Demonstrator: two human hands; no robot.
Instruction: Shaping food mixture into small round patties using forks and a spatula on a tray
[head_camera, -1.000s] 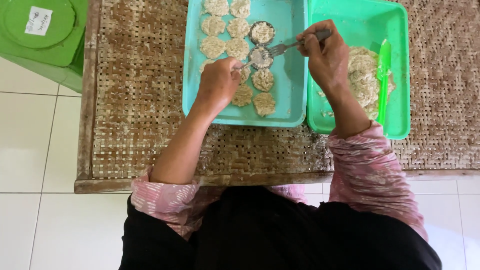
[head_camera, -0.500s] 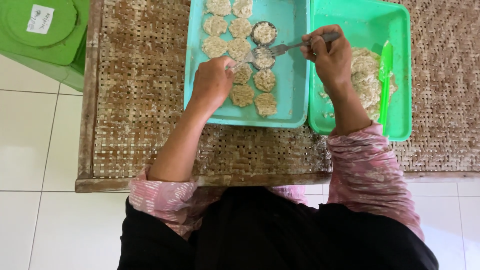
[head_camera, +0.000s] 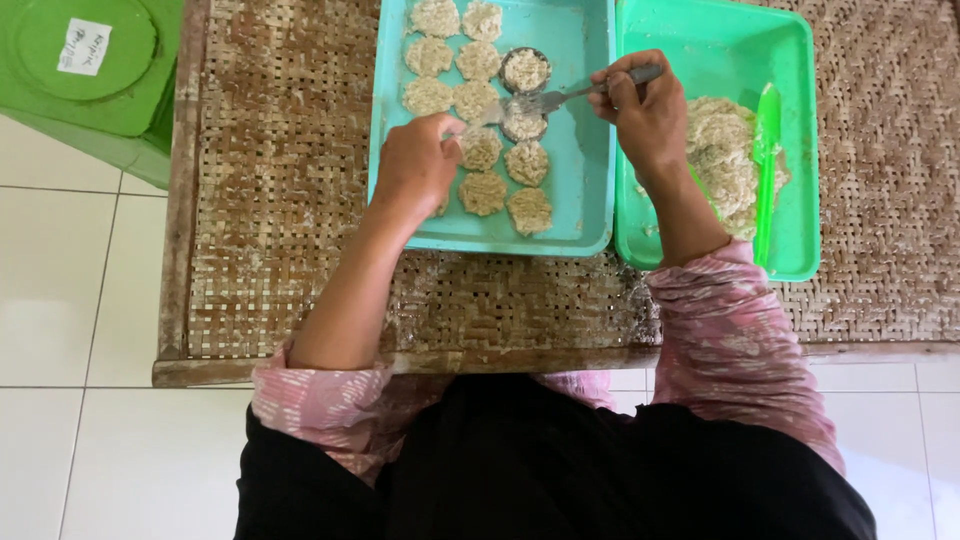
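Observation:
A teal tray (head_camera: 585, 180) on a woven table holds several round pale patties (head_camera: 482, 193) in rows. Two small round metal moulds filled with the mix sit among them, one at the back (head_camera: 525, 69) and one nearer (head_camera: 523, 122). My right hand (head_camera: 645, 118) grips a metal fork (head_camera: 560, 97) whose tines rest on the nearer mould. My left hand (head_camera: 420, 165) lies over the patties at the tray's left, fingertips beside that mould. To the right, a green tray (head_camera: 700, 45) carries a heap of the pale mix (head_camera: 722, 160).
A green plastic spatula (head_camera: 765, 170) lies in the green tray by the mix. A green lidded container (head_camera: 85, 60) stands beyond the table's left edge, over a white tiled floor (head_camera: 70, 300). The woven tabletop (head_camera: 280, 200) has a wooden rim.
My left hand has shifted a little toward the nearer mould. The fork in my right hand stays over that mould, with small movement only.

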